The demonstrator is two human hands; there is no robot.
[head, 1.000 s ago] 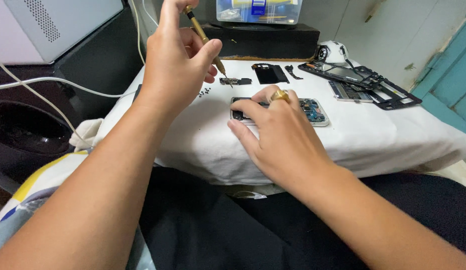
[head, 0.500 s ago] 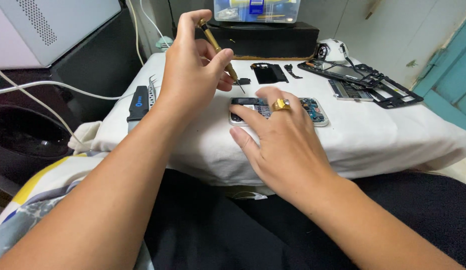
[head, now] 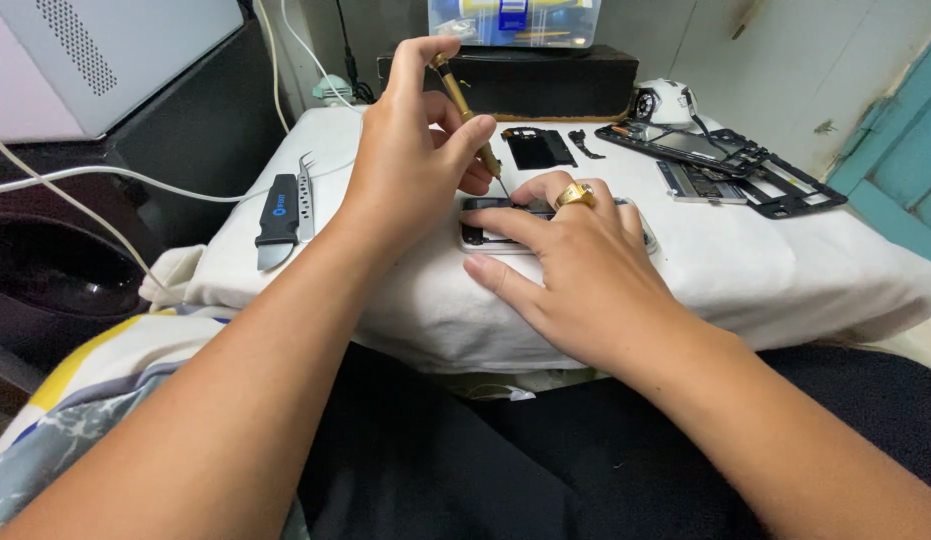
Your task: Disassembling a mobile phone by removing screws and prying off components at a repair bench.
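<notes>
Left hand: closed around a brass-coloured precision screwdriver, pinched between thumb and fingers, forefinger capping the top; tip angled down onto the opened phone.
Right hand: laid flat with fingers spread, pressing down on the opened phone; gold ring on one finger. It grips nothing, only steadies.
Location of phone: flat on the white cloth covering the work surface, directly under the right hand, mostly hidden by it.
Handling, phone: judged light, rigid and fragile; internals exposed, so best held by the outer edges of the frame, not by the inner parts.
Handling, screwdriver: judged light, stiff and slim; smooth shaft likely to slip, best taken at the upper barrel.
Container: clear plastic box on a black case at the rear; holds small blue and yellow items, kind not discernible.
Nearby: tweezers and black pry tool at left; detached phone frames at right.
</notes>
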